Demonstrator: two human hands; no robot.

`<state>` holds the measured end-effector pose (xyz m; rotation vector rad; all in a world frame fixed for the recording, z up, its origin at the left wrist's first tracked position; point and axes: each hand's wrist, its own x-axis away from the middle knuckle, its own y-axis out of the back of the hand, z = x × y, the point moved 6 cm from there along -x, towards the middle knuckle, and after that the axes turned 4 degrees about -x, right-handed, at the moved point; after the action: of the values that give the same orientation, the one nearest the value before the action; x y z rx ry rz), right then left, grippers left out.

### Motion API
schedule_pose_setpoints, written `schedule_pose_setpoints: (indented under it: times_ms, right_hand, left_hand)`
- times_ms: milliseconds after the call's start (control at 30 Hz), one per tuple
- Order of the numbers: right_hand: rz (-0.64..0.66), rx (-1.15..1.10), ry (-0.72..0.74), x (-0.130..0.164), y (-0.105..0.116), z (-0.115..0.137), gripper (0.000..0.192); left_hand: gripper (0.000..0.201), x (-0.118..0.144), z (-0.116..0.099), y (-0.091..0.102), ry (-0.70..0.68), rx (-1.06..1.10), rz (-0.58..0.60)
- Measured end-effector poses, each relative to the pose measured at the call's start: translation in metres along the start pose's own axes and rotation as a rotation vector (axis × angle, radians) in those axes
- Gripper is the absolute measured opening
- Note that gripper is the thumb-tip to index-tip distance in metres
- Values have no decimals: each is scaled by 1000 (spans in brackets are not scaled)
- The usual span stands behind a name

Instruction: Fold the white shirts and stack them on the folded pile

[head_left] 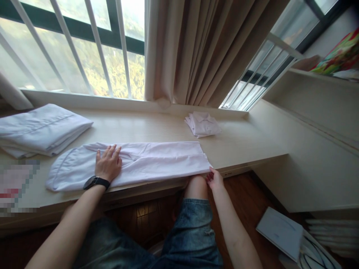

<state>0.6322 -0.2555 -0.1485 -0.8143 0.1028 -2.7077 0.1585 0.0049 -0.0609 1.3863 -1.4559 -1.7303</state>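
Observation:
A long white garment (162, 158), folded lengthwise into a strip, lies along the front of the desk. My left hand (109, 162), with a dark watch on its wrist, rests flat on it left of the middle, fingers spread. Creases run out from under that palm. At the garment's right end, my right hand (215, 178) pinches the near corner at the desk's front edge. The garment's left end is rounded and puffier, while the right part lies smooth. Whether it is a shirt or a coat I cannot tell.
A stack of folded white cloth (47, 129) sits at the desk's left. Farther back lies a small folded collared shirt (203, 124). The wooden desk (143, 125) runs below a barred window and a curtain (193, 52). A pale flat box (280, 232) and cables are at lower right.

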Motion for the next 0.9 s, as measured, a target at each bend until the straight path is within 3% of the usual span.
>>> schedule_pose_setpoints:
  times_ms: [167,300,467,567,667,900]
  right_hand:
    - [8,-60,125,2,-5,8,22]
    - [37,-148,217,3,-20,16,24]
    - [143,-315,-3,-1,-47,9,28]
    - [210,-372,-48,0,-59,8,30]
    - [251,-450,-7,6,-69,9,32]
    - [157,-491,39,23,-75,-1,32]
  left_hand:
    - [62,-4,-14,8,-134,25,41]
    - [58,-2,-46,15,-136,80,-4]
    - [54,12,-90,-11,-214,91,116]
    - [55,20,-92,-27,-175,97,185]
    - [55,22,-89,-30,-164,107,181]
    - [54,22,-88,-30,-164,155,159]
